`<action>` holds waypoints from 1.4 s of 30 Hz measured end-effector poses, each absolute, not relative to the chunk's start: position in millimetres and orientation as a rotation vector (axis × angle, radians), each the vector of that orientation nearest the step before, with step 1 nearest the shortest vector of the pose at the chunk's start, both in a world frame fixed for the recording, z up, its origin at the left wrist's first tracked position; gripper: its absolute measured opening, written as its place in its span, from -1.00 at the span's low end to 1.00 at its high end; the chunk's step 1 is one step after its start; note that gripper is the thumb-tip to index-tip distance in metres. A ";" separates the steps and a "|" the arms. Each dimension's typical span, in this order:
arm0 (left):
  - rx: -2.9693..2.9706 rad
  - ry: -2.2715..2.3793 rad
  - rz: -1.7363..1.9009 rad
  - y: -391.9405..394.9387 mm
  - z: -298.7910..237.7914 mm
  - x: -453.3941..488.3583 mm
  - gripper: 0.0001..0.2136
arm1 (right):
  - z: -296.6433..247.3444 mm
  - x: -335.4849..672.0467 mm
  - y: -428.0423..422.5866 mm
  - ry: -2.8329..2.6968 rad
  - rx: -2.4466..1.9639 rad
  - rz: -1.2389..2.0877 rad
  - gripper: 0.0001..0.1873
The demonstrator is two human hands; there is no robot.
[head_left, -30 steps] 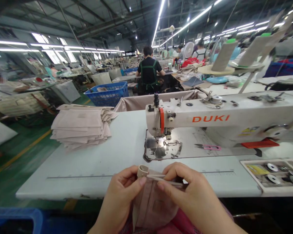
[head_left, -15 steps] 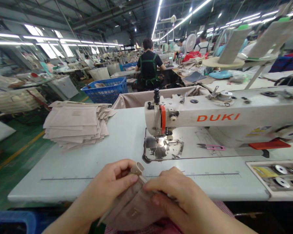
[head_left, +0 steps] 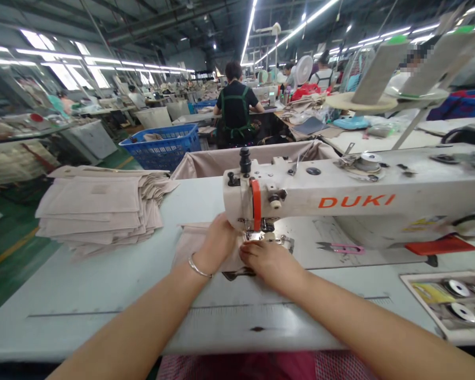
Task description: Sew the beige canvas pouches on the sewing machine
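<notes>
A beige fabric piece (head_left: pixel 192 238) lies on the sewing table at the left of the needle area of a white sewing machine (head_left: pixel 293 192). My left hand (head_left: pixel 218 244), a silver bracelet at its wrist, holds this piece beside the machine head, which partly covers its fingertips. Close in front of the presser foot (head_left: pixel 255 236), my right hand (head_left: pixel 272 262) has its fingers bent together on the fabric's right edge. Under the hands the fabric is mostly hidden.
A stack of beige fabric pieces (head_left: pixel 98 208) stands at the left. Pink-handled thread snips (head_left: pixel 340 247) lie on the machine bed. At the right is a bobbin tray (head_left: pixel 431 316). Beyond the table are a blue basket (head_left: pixel 162 145) and a seated person (head_left: pixel 234 105).
Both hands have moved forward from the table's front edge to the machine's needle area, taking the fabric piece along. It now lies flat on the table. The view has shifted slightly.
</notes>
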State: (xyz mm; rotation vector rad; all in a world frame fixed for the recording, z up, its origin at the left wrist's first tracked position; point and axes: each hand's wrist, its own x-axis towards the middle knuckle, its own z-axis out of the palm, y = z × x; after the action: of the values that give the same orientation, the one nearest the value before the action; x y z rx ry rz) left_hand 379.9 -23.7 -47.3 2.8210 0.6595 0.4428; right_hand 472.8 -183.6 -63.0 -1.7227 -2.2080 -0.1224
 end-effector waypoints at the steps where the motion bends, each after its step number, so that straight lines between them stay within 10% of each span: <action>1: 2.822 0.629 0.445 -27.8 -49.2 378.8 -0.88 | -62.9 477.0 -188.6 -2.223 -1.713 -0.119 -0.79; 42: 2.708 0.219 0.381 -45.4 -59.3 333.5 -0.72 | -76.1 466.0 -212.7 -2.090 -1.615 -0.158 -0.68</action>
State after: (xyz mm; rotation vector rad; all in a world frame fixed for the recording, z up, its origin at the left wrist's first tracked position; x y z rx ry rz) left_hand 333.5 -45.4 -59.3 2.7076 0.2186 0.3814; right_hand 466.0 -212.7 -76.1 -1.6145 -2.0896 -0.1581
